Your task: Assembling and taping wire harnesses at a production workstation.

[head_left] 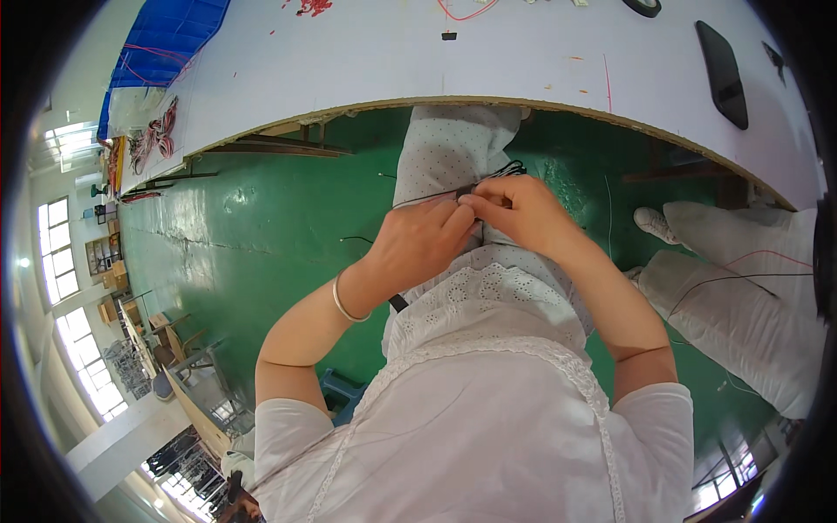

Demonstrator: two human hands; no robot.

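Above my lap, my left hand [423, 237] and my right hand [520, 212] meet with their fingertips pinched together. Between them is a bundle of thin black cable [512, 168], whose looped part shows just beyond my right fingers. A short dark piece, perhaps a tie or tape, sits on the cable at the fingertips, but its kind is unclear. Thin dark wire ends [356, 239] stick out to the left of my left hand, over the floor. My fingers hide most of the place where they grip.
Ahead lies the white worktable [392, 65] with its curved-looking edge. On it are a black phone-like slab [723, 77], a roll of black tape [643, 7], a blue bin [170, 39] and bundled wires [155, 138]. At right sits another person [732, 301], legs near mine.
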